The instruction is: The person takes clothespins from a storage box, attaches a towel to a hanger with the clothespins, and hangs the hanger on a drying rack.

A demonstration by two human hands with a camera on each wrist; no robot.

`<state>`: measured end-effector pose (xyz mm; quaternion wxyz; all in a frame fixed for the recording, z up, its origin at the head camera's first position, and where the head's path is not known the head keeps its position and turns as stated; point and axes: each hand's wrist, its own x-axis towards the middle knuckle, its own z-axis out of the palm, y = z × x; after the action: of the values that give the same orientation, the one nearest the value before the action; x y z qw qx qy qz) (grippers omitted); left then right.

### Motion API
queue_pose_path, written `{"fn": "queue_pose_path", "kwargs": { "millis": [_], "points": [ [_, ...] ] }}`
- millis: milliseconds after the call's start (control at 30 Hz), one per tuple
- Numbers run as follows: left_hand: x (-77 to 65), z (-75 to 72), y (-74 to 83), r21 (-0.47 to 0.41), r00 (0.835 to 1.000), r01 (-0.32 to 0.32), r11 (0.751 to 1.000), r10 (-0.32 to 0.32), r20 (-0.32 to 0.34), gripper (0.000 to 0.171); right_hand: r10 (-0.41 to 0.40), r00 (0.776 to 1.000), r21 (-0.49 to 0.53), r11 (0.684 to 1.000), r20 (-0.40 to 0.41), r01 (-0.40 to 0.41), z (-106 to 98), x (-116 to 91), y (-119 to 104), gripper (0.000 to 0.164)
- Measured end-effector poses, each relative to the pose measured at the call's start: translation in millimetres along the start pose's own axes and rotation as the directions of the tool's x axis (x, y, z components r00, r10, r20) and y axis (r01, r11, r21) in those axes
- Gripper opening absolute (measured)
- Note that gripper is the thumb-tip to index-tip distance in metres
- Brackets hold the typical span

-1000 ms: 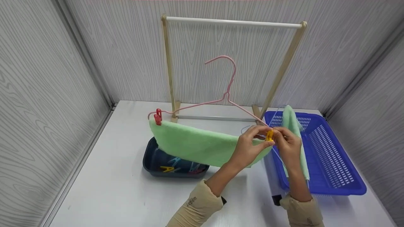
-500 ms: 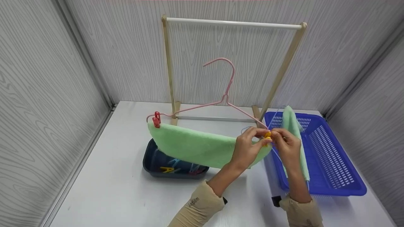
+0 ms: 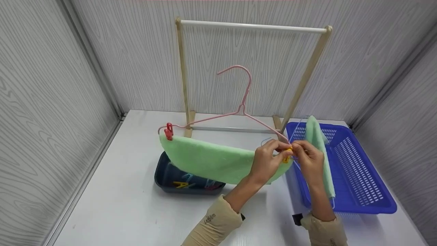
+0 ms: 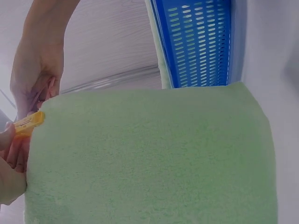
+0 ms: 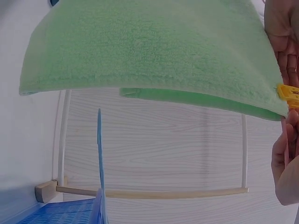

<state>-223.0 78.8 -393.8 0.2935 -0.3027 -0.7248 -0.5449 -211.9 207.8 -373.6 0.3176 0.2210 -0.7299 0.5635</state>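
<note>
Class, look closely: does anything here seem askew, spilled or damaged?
Slightly askew: in the head view, the pink hanger and green cloth slope down from the red clip toward the right hand, perhaps just from being held there. Nothing looks spilled or damaged.

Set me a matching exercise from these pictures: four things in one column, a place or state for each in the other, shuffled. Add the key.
Things
1. Left hand
2. Dark tub
3. White rod
4. Blue basket

Places and states
A. Spans the top of the wooden stand
B. Pinches a yellow clothespin
C. Has perforated walls
D. Partly hidden by the green cloth, with clothespins inside

Pairs: 1-B, 2-D, 3-A, 4-C
</note>
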Motion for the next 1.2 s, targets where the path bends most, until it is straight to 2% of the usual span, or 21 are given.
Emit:
{"fn": "queue_pose_path", "kwargs": {
  "millis": [133, 267, 467, 700, 900, 1100, 1200],
  "points": [
    [-0.3, -1.3, 1.6, -0.017, 0.998, 0.061, 0.998, -0.061, 0.03, 0.021, 0.004, 1.0, -0.013, 1.0, -0.012, -0.004, -1.0, -0.3, 0.5, 0.011],
    [0.3, -2.3, 4.1, -0.088, 0.992, 0.119, 0.989, -0.115, 0.043, 0.024, 0.012, 0.999, -0.038, 0.999, -0.03, -0.013, -2.0, -0.3, 0.0, 0.011],
    [-1.5, -2.1, 5.9, -0.101, 0.989, 0.139, 0.985, -0.133, 0.06, 0.025, -0.008, 0.999, -0.094, 0.996, -0.039, 0.004, -2.4, -1.4, -2.1, 0.011],
    [-1.1, -1.6, 8.1, -0.104, 0.982, 0.185, 0.977, -0.179, 0.061, 0.024, 0.006, 0.999, -0.1, 0.995, -0.042, -0.01, -2.9, -1.8, -2.4, 0.012],
    [0.5, -1.8, 9.2, -0.105, 0.981, 0.187, 0.977, -0.181, 0.063, 0.024, 0.023, 0.999, -0.092, 0.995, -0.045, -0.027, -4.1, -2.4, -4.0, 0.013],
    [-4.2, -0.1, 9.4, -0.04, 0.993, 0.116, 0.992, -0.115, 0.042, 0.028, 0.018, 0.998, -0.114, 0.993, -0.052, -0.024, -3.4, -3.5, -5.7, 0.014],
    [-6.0, 0.3, 8.8, -0.043, 0.993, 0.115, 0.992, -0.113, 0.037, 0.028, 0.014, 0.998, -0.12, 0.993, -0.056, -0.021, -2.7, -4.3, -5.6, 0.014]
  ]
}}
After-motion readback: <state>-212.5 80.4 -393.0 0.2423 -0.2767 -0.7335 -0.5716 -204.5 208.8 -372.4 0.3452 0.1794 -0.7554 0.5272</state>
